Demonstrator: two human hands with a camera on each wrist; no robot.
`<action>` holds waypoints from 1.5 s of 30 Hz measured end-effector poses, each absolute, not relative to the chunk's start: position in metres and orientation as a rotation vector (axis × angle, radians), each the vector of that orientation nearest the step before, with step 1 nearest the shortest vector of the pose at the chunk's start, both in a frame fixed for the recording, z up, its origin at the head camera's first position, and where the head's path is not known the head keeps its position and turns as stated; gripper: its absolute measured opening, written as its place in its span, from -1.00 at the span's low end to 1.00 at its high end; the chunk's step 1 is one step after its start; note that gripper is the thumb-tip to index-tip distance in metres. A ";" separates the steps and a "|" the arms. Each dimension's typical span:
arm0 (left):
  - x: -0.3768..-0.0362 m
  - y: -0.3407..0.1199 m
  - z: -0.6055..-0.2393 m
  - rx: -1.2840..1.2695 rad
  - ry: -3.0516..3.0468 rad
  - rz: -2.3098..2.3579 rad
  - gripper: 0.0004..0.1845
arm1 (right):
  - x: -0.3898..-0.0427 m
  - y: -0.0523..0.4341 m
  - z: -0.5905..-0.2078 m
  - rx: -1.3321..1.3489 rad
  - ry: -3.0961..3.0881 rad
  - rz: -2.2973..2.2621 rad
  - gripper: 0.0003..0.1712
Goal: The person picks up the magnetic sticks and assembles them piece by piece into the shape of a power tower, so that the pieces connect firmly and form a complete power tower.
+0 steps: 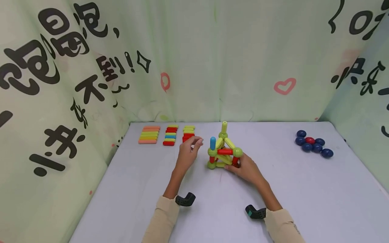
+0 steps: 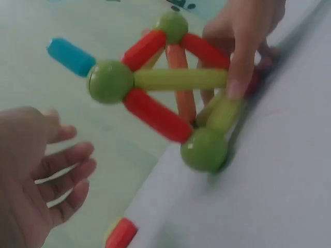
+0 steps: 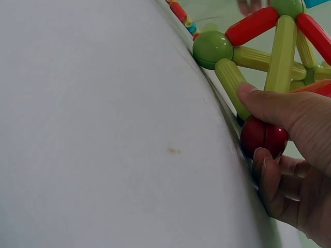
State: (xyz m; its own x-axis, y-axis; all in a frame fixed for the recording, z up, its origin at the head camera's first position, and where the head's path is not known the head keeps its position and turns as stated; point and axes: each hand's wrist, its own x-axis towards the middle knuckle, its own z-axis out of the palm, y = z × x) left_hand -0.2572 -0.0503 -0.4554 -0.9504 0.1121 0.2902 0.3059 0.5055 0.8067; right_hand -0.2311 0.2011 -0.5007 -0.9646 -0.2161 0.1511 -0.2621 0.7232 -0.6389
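A frame of magnetic rods and balls [image 1: 225, 152] stands on the table, built from red, yellow and orange rods with green balls at the corners. From its near left corner rises a blue rod [image 1: 213, 143], and a yellow rod [image 1: 224, 127] points up at the back. My right hand [image 1: 247, 170] grips the lower right corner, its thumb on a yellow rod and fingers curled at a red ball [image 3: 264, 137]. Left of the frame, my left hand [image 1: 187, 153] hovers with loosely bent fingers and nothing in them. In the left wrist view, a gap separates this hand [image 2: 51, 181] from the blue rod.
Three stacks of rods lie at the back left: long orange and yellow rods [image 1: 149, 135], mixed short rods [image 1: 170, 136], and yellow and red rods [image 1: 189, 131]. Dark blue balls [image 1: 307, 147] and a red ball [image 1: 310, 140] sit far right. A printed curtain [image 1: 194, 60] surrounds the table.
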 end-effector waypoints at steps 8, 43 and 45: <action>-0.281 -0.103 -0.470 0.156 -2.799 -0.746 -0.64 | -0.239 0.197 -0.494 0.391 -2.801 1.100 -0.30; -0.255 -0.079 -0.431 -0.763 -2.573 -1.825 -0.65 | -0.218 0.176 -0.489 0.434 -2.940 1.563 -0.57; -0.248 -0.063 -0.425 -0.793 -2.487 -1.852 -0.64 | -0.219 0.175 -0.489 0.459 -2.927 1.560 -0.58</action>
